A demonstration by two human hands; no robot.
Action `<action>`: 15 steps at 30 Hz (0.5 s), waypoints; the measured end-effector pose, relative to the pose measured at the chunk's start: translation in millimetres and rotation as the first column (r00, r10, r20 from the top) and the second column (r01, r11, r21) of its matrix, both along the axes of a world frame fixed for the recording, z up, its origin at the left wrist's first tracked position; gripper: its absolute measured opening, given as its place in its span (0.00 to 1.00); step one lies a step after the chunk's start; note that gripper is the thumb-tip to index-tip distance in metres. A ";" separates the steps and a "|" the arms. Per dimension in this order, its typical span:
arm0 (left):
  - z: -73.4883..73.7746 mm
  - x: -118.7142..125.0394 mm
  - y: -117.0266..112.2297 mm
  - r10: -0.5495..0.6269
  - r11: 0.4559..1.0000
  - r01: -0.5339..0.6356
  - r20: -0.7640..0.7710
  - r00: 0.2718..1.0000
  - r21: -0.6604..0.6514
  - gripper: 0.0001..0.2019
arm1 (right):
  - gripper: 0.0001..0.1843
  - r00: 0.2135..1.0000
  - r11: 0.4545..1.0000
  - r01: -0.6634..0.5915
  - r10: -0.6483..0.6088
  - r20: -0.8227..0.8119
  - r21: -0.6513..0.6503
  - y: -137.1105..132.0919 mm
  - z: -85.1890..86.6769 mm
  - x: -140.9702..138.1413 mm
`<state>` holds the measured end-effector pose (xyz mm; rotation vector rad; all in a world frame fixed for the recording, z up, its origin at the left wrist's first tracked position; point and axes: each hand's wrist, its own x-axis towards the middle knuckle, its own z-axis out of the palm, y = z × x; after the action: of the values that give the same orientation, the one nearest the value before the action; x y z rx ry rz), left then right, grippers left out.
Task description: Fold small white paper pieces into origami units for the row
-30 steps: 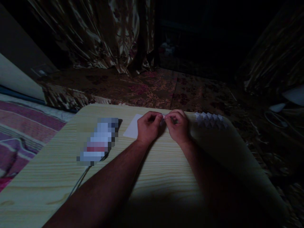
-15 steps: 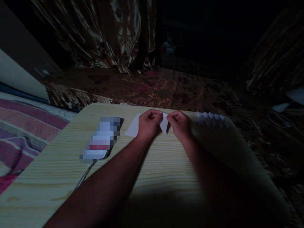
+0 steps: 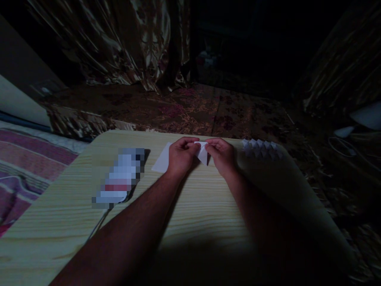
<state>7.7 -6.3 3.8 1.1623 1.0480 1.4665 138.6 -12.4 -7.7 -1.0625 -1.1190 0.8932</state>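
Between my two hands, just above the far part of the wooden table (image 3: 202, 206), is a small folded piece of white paper (image 3: 202, 154) with a point hanging down. My left hand (image 3: 182, 155) pinches its left side between thumb and fingers. On the other side, my right hand (image 3: 222, 154) is closed on the paper's upper right edge. White paper sheets (image 3: 161, 159) lie flat on the table, partly hidden behind my left hand. Several small folded paper pieces (image 3: 262, 148) stand in rows to the right of my right hand.
A phone-shaped object (image 3: 120, 176), blurred out, lies at the left with a white cable (image 3: 97, 225). Striped bedding (image 3: 32, 167) borders the table on the left. Beyond the far edge are a patterned cloth (image 3: 175, 109) and a shiny curtain (image 3: 151, 43). The room is dark.
The whole view has shifted slightly, moving things a little left. My fingers have changed position on the folded paper, and more of its upper face now shows between them.
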 end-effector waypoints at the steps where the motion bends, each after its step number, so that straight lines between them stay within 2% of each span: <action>1: -0.1 0.1 0.0 0.002 1.000 -0.002 0.002 1.000 -0.003 0.14 | 0.12 1.000 1.000 -0.003 0.003 -0.004 -0.001 0.2 -0.5 0.0; 15: -3.2 0.3 0.9 -0.010 1.000 0.010 0.004 1.000 -0.008 0.15 | 0.08 0.999 0.999 0.042 -0.042 0.023 -0.004 -1.5 3.9 -0.2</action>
<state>8.0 -5.4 0.6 1.1569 1.0436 1.4548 138.4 -14.0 -3.8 -1.0982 -1.1102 0.8530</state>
